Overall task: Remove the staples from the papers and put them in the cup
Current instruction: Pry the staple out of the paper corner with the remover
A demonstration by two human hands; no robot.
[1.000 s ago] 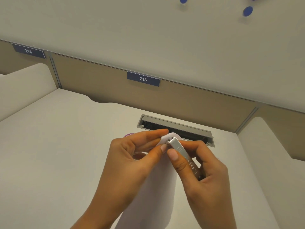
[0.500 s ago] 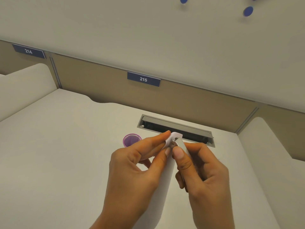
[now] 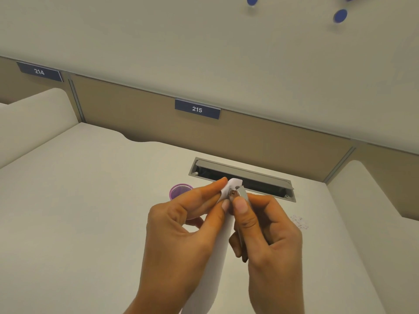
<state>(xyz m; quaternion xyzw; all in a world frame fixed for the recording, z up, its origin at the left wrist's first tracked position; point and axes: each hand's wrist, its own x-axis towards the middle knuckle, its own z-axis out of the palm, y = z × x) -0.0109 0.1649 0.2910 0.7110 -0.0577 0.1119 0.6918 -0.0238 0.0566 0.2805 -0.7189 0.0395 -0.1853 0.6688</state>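
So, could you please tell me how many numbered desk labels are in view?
2: label 215 on the partition straight ahead, and label 214 on the partition far left. Others may lie outside the frame.

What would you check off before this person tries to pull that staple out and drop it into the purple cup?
1. Paper corner held firm: ok. The left hand pinches the papers near the top corner.
2. Tool in hand: ok. The right hand grips the metal staple remover, thumb near its tip.
3. Tip at the staple: cannot tell. It touches the corner, but the staple itself is too small to see.
4. Purple cup within reach: ok. It stands upright on the desk, just beyond the left hand.
5. Cup mouth clear: ok, though fingers partly hide its rim.
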